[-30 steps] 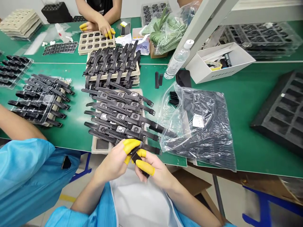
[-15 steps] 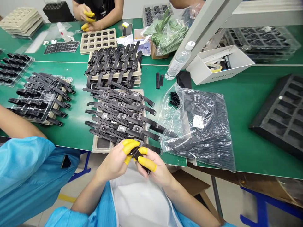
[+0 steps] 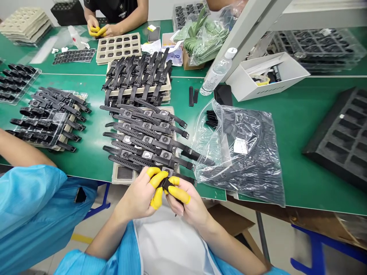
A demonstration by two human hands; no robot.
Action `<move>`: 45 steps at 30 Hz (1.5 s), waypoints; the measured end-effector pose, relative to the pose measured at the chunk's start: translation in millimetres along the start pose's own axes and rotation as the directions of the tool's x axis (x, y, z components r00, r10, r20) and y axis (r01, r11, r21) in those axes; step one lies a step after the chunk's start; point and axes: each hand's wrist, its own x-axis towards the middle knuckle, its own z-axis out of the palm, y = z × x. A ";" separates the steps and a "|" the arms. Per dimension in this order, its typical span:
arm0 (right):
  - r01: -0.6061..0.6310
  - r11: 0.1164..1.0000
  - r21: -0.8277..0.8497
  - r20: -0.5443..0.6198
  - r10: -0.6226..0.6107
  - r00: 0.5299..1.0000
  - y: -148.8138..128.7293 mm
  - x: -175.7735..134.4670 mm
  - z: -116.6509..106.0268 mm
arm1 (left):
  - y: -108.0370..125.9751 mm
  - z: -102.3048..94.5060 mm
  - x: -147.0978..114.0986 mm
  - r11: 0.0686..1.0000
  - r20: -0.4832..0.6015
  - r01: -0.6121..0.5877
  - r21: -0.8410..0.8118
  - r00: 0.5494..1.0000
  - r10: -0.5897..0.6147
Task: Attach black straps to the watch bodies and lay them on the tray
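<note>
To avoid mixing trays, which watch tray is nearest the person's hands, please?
The front-middle tray, the only one immediately beyond the left hand and right hand.

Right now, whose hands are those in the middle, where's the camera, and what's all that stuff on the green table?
No robot here! Those are a person's own left hand and right hand, with yellow covers on some fingers. The camera sits on that person's head, looking forward and down. Both hands hold a small black piece; fingers hide too much to say exactly what it is. On the green table, just beyond them, lie rows of watches with black straps. To their right are a clear bag full of black things, a bottle and an open white box.
</note>
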 end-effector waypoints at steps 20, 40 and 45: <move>-0.079 0.909 -0.409 0.211 0.179 0.961 -16.6 -1.3 -3.9 | 8.7 -3.4 -3.1 0.709 -0.539 0.013 -0.705 0.640 -0.547; -0.097 0.992 -0.080 0.128 0.107 0.986 -7.9 -1.5 -0.9 | 0.7 15.0 -13.6 0.994 -0.053 0.076 -0.082 0.995 -0.080; -0.119 0.991 0.062 0.094 0.113 0.989 -6.7 -0.9 3.2 | 4.4 13.9 -10.8 0.993 -0.075 0.071 -0.094 0.994 -0.078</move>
